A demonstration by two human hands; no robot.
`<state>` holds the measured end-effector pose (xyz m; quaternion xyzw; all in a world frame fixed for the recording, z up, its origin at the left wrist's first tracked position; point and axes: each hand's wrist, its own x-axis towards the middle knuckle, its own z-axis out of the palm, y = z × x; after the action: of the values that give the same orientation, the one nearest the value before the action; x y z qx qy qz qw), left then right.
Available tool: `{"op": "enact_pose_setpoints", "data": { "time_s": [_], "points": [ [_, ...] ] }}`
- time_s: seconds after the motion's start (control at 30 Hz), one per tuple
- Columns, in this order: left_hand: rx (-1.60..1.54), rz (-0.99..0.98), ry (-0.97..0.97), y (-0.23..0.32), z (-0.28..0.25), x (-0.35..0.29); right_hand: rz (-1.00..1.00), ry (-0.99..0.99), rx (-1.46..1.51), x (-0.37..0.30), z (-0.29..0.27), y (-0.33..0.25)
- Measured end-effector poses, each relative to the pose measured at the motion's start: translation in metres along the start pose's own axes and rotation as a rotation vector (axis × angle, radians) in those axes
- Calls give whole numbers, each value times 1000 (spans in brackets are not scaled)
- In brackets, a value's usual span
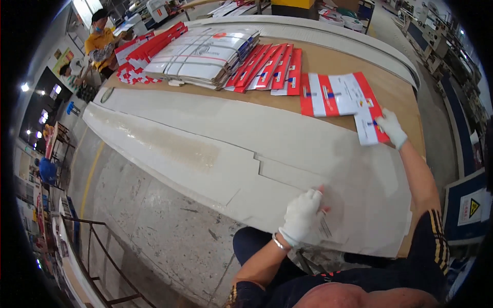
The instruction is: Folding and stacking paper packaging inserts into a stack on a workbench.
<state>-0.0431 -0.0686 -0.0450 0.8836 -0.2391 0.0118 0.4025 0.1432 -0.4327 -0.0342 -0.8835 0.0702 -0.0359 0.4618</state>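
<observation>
On right of counter point(414, 114): red-white card point(365, 131), with right hand point(393, 128) at edge; cannot tell how far closed or whether gripping. Over cardboard point(359, 179): left hand point(301, 212), half-curled, apparently empty. If pulled, might drag neighbouring cards point(340, 95) askew, owing to overlap.

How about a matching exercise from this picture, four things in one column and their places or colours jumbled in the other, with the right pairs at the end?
Things:
1. Left hand
2. Strapped stack
3. Right hand
4. Warning triangle

Places and colours:
A. Yellow, on a white sign on a blue panel
B. Touching a red-and-white packet
C. Over the near part of the pale cardboard, away from the packets
D. At the table's far side, left of the fanned red packets

Right pairs: 1-C; 2-D; 3-B; 4-A
</observation>
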Motion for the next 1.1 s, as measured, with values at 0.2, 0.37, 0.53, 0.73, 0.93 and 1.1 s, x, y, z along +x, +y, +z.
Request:
{"op": "enact_pose_setpoints", "data": {
  "time_s": [0.2, 0.37, 0.53, 0.73, 0.93, 1.1],
  "points": [
    [153, 13, -116, 12, 9, 1, -123, 9, 237, 198, 167, -39],
    [241, 47, -123, 13, 7, -9, -50, -147, 322, 168, 187, -56],
    [265, 91, -31, 3, 14, -29, -200, -560, -269, -88, 48, -60],
    [267, 246, -34, 9, 7, -9, -149, -794, -836, -363, -95, 15],
    [146, 166, -272, 9, -5, 9, -386, -379, -831, -404, -86, 33],
    [364, 148, -319, 18, 7, 14, -475, -352, -714, -400, -104, 50]
  ]
}}
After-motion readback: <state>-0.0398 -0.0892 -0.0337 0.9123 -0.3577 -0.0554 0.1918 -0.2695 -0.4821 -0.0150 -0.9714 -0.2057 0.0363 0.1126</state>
